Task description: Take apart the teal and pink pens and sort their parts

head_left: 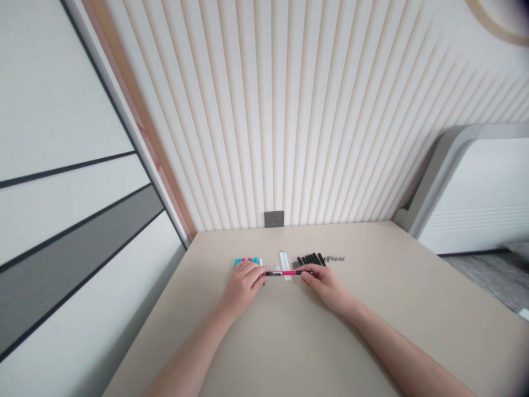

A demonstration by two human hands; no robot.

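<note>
A slim pen (pixel 289 273), pink in the middle and black toward both ends, is held level above the table between my two hands. My left hand (pixel 244 278) is closed on its left end, and my right hand (pixel 319 280) pinches the right end. Just behind the pen lie several thin white refill-like sticks (pixel 283 259). Beyond my left hand is a row of blue and pink pieces (pixel 248 259), partly covered by the fingers. Several black tubes (pixel 312 258) lie side by side beyond my right hand, next to small springs (pixel 334 258).
All of this is on a beige table (pixel 264 342) set against a ribbed white wall (pixel 281 121). A dark socket (pixel 274 219) sits on the wall at the table's back edge. White panels stand at the left, and a grey-white headboard-like piece (pixel 475 182) at the right.
</note>
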